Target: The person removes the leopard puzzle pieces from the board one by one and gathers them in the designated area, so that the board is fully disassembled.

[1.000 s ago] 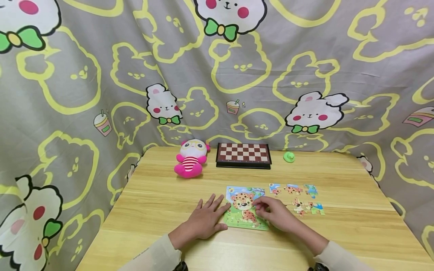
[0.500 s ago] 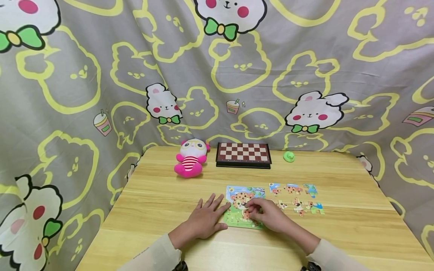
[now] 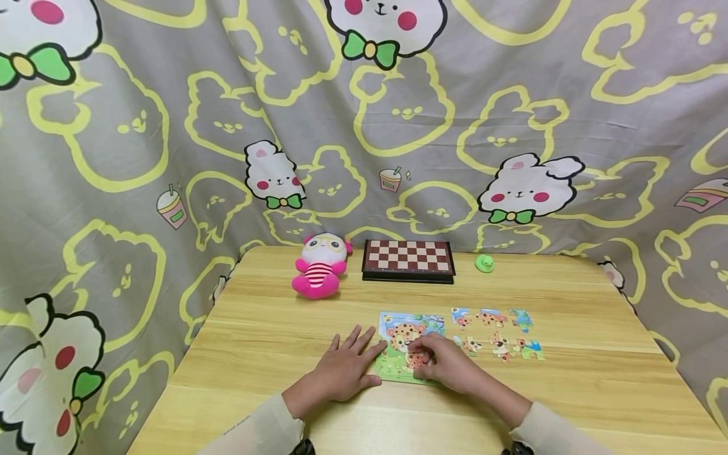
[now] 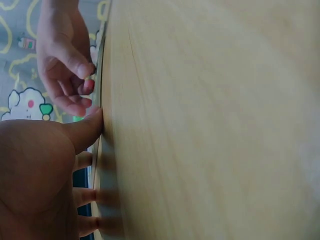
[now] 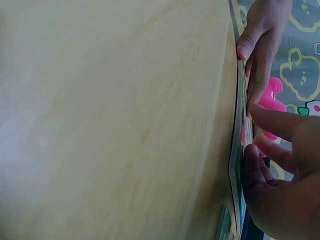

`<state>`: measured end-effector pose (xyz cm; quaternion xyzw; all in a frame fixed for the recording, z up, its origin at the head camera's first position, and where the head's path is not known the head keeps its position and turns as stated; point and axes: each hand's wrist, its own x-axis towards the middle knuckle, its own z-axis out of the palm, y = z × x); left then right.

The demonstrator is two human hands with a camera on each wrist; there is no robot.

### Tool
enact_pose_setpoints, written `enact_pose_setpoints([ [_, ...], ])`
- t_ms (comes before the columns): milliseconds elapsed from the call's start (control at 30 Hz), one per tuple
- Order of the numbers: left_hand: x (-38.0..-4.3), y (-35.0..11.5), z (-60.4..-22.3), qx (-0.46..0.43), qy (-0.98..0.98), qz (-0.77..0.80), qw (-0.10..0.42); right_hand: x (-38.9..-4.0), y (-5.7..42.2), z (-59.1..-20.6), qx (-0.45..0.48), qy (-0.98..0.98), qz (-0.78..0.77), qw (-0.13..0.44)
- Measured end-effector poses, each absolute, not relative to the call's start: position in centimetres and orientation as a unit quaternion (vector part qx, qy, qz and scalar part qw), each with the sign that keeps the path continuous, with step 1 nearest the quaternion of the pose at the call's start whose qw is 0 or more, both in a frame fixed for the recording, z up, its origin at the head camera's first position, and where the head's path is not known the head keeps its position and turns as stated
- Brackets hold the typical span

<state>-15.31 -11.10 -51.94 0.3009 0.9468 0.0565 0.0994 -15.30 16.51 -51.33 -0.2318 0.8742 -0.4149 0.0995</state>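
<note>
A cartoon leopard jigsaw puzzle [image 3: 394,366] lies on the wooden table between the two hands. My left hand [image 3: 344,368] rests flat at its left edge, fingers spread, index fingertip and thumb against the border. Over the puzzle's right half is my right hand [image 3: 446,361], with loosely bent fingers touching or just above the picture. In the left wrist view, the right hand's thumb and fingers [image 4: 75,65] stand apart, and I see nothing held between them. Loose jigsaw pieces [image 3: 501,346] lie in two rows to the right of the puzzle.
Along the back of the table [image 3: 256,335] sit a pink-and-white plush panda [image 3: 320,268], a chessboard box [image 3: 408,260] and a small green toy [image 3: 485,263]. A patterned grey curtain [image 3: 341,126] hangs behind and on both sides.
My right hand has shifted left and slightly down over the puzzle, uncovering a loose piece beside it. The left hand has stayed still at the puzzle's left edge.
</note>
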Motion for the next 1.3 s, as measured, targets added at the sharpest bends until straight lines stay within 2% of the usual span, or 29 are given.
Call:
enact_pose_setpoints([
  [833, -15.31, -11.02, -51.76, 0.301, 0.946, 0.057, 0.104, -15.23, 15.66, -51.46, -0.229, 0.887, -0.392, 0.091],
  [1300, -15.21, -11.01, -51.55, 0.298, 0.947, 0.058, 0.108, -15.45, 15.69, -51.60, -0.214, 0.859, -0.454, 0.106],
])
